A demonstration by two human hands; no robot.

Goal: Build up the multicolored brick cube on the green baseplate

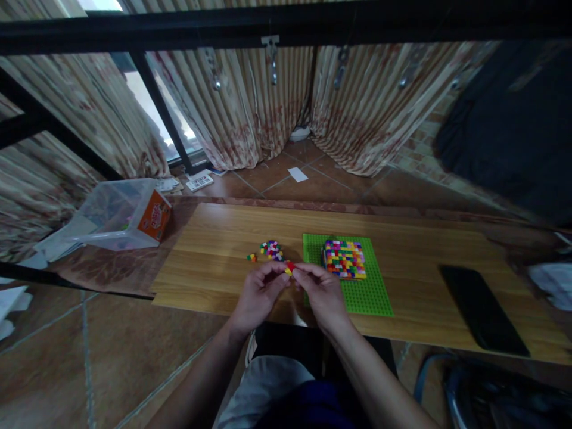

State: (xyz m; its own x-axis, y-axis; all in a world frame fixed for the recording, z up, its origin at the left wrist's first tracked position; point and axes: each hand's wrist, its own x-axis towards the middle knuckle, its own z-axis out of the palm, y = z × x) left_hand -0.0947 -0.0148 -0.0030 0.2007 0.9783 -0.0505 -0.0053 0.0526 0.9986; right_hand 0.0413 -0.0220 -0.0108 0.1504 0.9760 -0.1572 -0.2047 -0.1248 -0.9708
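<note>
Pinched in the nearly closed left hand (257, 293) and right hand (323, 293), red and yellow toy bricks (290, 266) are held over the wooden table (415, 256); probably light and hard, they're best gripped by their sides.

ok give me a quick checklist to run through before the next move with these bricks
1. Red and yellow bricks gripped: ok, pinched between left hand and right hand.
2. Those bricks fully pressed together: cannot tell, fingers cover them.
3. Green baseplate lying flat on the table: ok.
4. Multicoloured brick block on the baseplate: ok.
5. Loose brick pile within reach: ok, likely, just beyond the hands.
</note>
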